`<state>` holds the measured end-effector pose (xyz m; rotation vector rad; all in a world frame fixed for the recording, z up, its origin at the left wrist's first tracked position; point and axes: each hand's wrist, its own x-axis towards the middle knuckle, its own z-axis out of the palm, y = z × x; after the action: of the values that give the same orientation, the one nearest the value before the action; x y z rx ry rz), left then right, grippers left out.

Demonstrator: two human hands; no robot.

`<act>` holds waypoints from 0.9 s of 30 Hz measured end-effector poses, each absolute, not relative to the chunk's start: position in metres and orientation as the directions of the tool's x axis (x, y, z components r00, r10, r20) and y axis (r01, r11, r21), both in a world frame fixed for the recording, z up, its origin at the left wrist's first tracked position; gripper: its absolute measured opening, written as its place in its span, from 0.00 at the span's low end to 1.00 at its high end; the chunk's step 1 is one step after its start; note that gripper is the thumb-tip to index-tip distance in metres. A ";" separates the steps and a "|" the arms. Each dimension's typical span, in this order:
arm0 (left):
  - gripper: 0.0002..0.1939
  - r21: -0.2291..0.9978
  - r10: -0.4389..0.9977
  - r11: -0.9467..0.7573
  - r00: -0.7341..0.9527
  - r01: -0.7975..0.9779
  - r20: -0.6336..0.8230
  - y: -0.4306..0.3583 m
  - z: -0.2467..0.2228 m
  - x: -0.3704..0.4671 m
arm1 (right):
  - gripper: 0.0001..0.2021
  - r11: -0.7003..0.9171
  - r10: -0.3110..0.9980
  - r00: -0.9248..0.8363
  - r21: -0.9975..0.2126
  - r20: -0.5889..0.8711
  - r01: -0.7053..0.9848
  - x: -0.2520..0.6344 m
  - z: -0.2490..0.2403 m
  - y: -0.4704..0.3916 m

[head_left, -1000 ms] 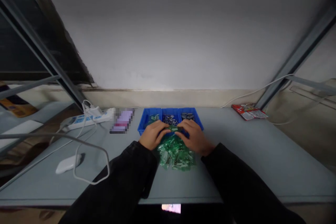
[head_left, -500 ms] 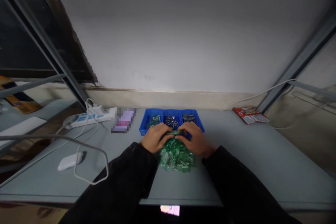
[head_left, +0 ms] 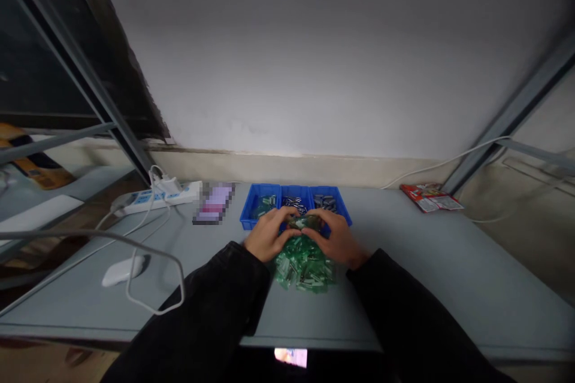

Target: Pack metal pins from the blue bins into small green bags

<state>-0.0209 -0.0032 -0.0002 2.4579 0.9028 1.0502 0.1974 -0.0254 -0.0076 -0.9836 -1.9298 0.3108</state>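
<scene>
My left hand (head_left: 271, 234) and my right hand (head_left: 335, 238) meet in front of the blue bins, both closed on a small green plastic bag (head_left: 306, 224) between thumbs and fingers. What the bag contains is too small to make out. Below them on the table lies a pile of green plastic bags (head_left: 305, 269) with small metal-looking parts inside. Just beyond my hands stand the left blue bin (head_left: 245, 215) with green bags and pale pieces, the middle blue bin (head_left: 294, 190) with shiny pin-like parts, and the right blue bin (head_left: 345, 215) with dark grey parts.
On the left of the table (head_left: 426, 287) are a power strip (head_left: 191, 192) with white cables, a blurred-out phone (head_left: 214, 203) and a white rounded case (head_left: 122, 272). A red packet (head_left: 431, 197) lies at the right rear. A lit screen (head_left: 291, 357) shows below the front edge.
The bag between my fingers has tilted, so more of its face shows. My fingers have spread a little around it. The camera view has shifted slightly; the pile looks unchanged.
</scene>
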 end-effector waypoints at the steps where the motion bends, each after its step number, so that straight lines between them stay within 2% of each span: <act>1: 0.16 0.512 0.667 -0.744 0.529 0.430 0.525 -0.003 -0.001 -0.021 | 0.09 0.645 0.752 -0.276 -0.580 0.599 0.497 0.197 -0.006 -0.026; 4: 0.18 0.510 0.663 -0.748 0.520 0.424 0.539 -0.002 -0.002 -0.021 | 0.09 0.643 0.765 -0.332 -0.624 0.552 0.444 0.197 -0.002 -0.024; 7: 0.22 0.515 0.653 -0.756 0.511 0.403 0.558 -0.002 -0.003 -0.021 | 0.08 0.628 0.778 -0.302 -0.661 0.551 0.411 0.198 0.000 -0.023; 14: 0.13 0.499 0.656 -0.754 0.525 0.427 0.542 -0.004 -0.002 -0.020 | 0.06 0.625 0.780 -0.305 -0.669 0.546 0.402 0.196 0.003 -0.028; 18: 0.14 0.539 0.673 -0.738 0.498 0.406 0.547 -0.008 0.001 -0.017 | 0.07 0.663 0.749 -0.342 -0.649 0.567 0.374 0.196 0.002 -0.026; 23: 0.20 0.552 0.658 -0.748 0.521 0.368 0.543 -0.013 0.008 -0.016 | 0.08 0.644 0.762 -0.374 -0.679 0.529 0.352 0.199 0.002 -0.023; 27: 0.17 0.559 0.678 -0.731 0.516 0.392 0.524 -0.014 0.010 -0.016 | 0.06 0.621 0.783 -0.336 -0.700 0.524 0.352 0.196 0.004 -0.026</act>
<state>-0.0162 -0.0143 0.0100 2.3898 0.8848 1.0640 0.1959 -0.0260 0.0036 -0.8993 -1.9335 0.5948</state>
